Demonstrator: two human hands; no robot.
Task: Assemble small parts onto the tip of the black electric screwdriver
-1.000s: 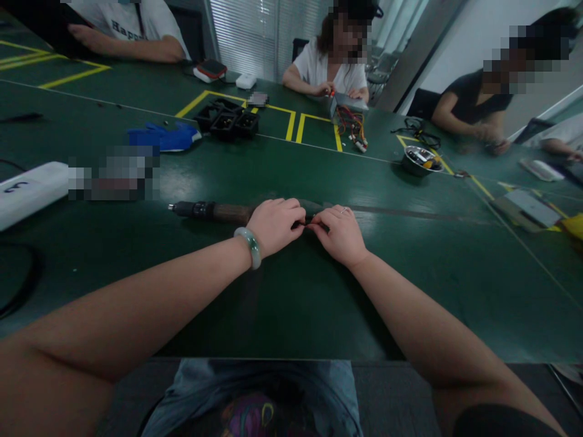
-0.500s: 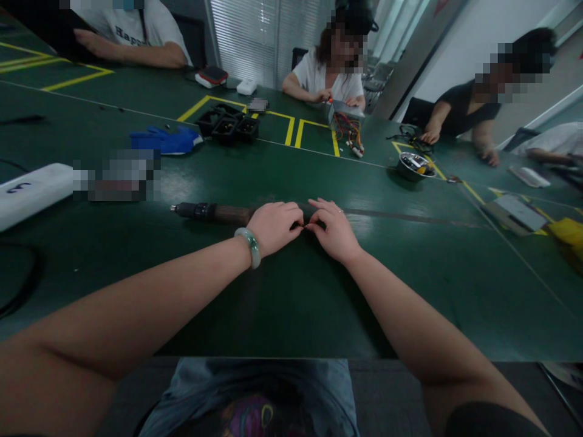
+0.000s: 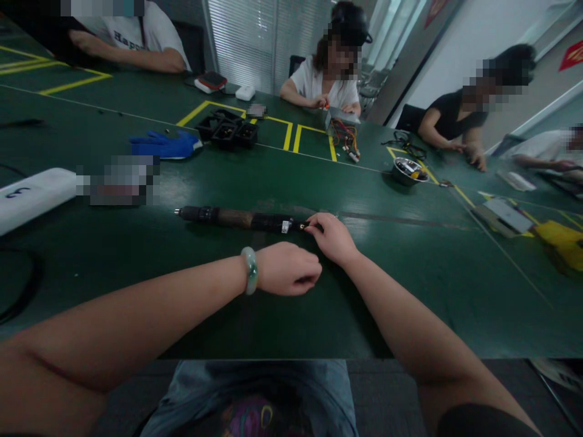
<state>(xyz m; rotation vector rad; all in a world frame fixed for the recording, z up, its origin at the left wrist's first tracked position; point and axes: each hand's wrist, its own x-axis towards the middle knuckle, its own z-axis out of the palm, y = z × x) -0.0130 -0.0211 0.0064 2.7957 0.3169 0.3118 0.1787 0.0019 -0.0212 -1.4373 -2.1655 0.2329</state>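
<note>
A long dark electric screwdriver (image 3: 234, 219) lies crosswise on the green table, its metal tip to the left and a small white label near its right end. My right hand (image 3: 334, 238) pinches that right end with thumb and fingertips, where a small brass-coloured bit shows; the exact part is partly hidden by my fingers. Closer to me, apart from the tool, my left hand (image 3: 288, 269) is closed with its fingers curled under. Whatever may be inside it is hidden. A green-white bangle (image 3: 250, 271) circles my left wrist.
A white power strip (image 3: 36, 197) and a blue glove (image 3: 164, 145) lie left. Black trays (image 3: 228, 130) stand farther back. To the right are a metal bowl (image 3: 410, 172) and a yellow object (image 3: 560, 243). Several people work around the table, one at a metal box with wires (image 3: 341, 123).
My left hand has drawn back from the tool's right end and moved down towards me, uncovering the labelled part. My right hand stays pinching at the end. The view shifted slightly.
</note>
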